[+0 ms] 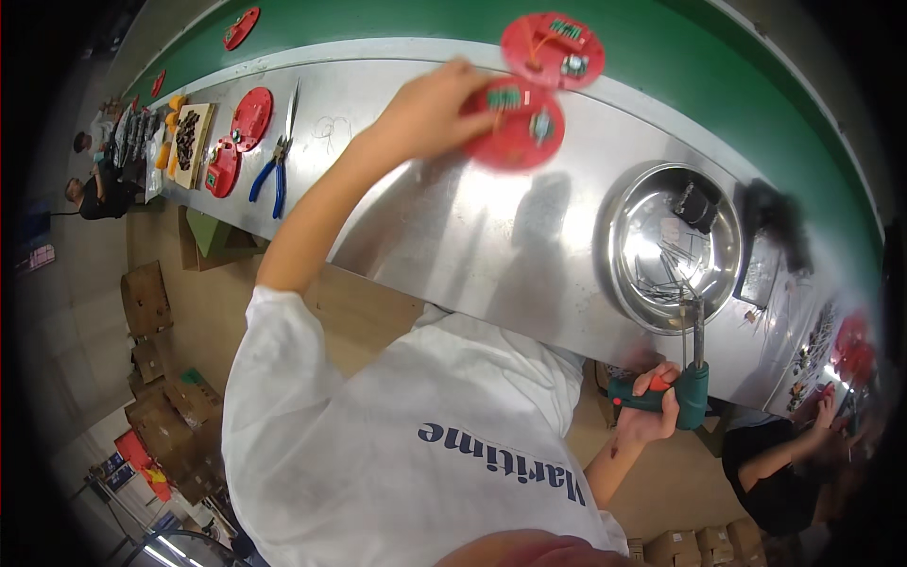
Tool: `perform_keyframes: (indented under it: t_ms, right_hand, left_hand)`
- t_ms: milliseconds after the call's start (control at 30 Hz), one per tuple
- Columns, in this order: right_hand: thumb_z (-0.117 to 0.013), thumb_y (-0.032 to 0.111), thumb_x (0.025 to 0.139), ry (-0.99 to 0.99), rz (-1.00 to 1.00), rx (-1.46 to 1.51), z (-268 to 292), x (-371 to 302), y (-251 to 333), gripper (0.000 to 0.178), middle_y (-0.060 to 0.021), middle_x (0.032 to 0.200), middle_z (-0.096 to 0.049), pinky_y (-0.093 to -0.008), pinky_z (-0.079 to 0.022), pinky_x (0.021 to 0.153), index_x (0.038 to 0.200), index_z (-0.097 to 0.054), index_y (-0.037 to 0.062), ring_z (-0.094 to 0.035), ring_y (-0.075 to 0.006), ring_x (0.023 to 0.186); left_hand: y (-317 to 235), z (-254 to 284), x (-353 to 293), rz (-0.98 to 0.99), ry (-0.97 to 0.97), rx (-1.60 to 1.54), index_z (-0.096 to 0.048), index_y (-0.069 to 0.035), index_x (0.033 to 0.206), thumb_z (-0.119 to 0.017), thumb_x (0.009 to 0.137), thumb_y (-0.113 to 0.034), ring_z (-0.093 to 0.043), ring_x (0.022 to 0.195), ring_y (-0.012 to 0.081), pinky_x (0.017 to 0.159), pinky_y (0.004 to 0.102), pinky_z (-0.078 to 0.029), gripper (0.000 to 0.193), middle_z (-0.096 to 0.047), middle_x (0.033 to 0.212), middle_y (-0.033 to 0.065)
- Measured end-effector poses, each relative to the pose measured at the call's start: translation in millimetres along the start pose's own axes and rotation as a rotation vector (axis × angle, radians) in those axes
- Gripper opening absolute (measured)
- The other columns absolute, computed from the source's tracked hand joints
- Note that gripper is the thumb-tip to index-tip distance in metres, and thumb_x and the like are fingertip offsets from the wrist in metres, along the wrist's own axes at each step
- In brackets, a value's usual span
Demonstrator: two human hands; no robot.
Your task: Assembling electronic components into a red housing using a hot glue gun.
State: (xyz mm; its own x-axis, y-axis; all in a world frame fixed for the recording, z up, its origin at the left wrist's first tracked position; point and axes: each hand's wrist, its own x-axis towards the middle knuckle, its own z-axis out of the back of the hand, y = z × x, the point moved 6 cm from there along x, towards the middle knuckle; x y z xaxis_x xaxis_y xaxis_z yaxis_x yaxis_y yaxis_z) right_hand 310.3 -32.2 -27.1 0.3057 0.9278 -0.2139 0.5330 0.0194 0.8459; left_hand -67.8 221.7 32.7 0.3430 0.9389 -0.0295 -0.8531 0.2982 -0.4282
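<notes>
My left hand (432, 111) reaches over the metal table and pinches the left edge of a round red disc (529, 144). The disc carries a green circuit board and a small silvery part, and it is slightly blurred. Just beyond it, a second red disc (578, 74) lies at the edge of the green belt, seeming to touch or overlap the first. At the front right, my right hand (650, 408) is wrapped round the handle of a green soldering gun (694, 395) with a red trigger. Its metal tip points away, at the near rim of a steel bowl (619, 274).
Thin wire-like pieces (666, 265) and a black block (696, 208) lie in the bowl. Blue-handled pliers (274, 178), more red discs (251, 119) and a tray of dark parts (192, 142) are at left. A green belt (661, 38) runs behind. Other people work at both ends.
</notes>
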Motion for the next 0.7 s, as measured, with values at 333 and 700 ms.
perform_keyframes:
  t_ms: [333,700]
  right_hand:
    - [-0.052,0.019,0.083,-0.080,-0.045,0.077,2,-1,-4,0.024,-0.0123,0.098,-0.050,-0.0289,-0.038,0.058,0.098,-0.049,-0.0007,-0.048,-0.0180,0.060]
    - [-0.055,0.025,0.083,-0.207,0.013,0.120,7,-4,-4,0.031,-0.0097,0.095,-0.045,-0.0248,-0.035,0.047,0.098,-0.046,-0.0005,-0.046,-0.0151,0.051]
  left_hand:
    - [118,65,71,0.416,-0.297,0.138,-0.057,-0.002,0.122,-0.066,0.079,-0.051,-0.060,0.101,0.0301,0.085,0.0371,-0.048,0.066,-0.058,0.115,0.0183]
    - [397,149,-20,1.064,-0.749,0.366,-0.051,0.003,0.120,-0.061,0.081,-0.046,-0.052,0.115,0.0395,0.093,0.0482,-0.044,0.064,-0.051,0.125,0.0253]
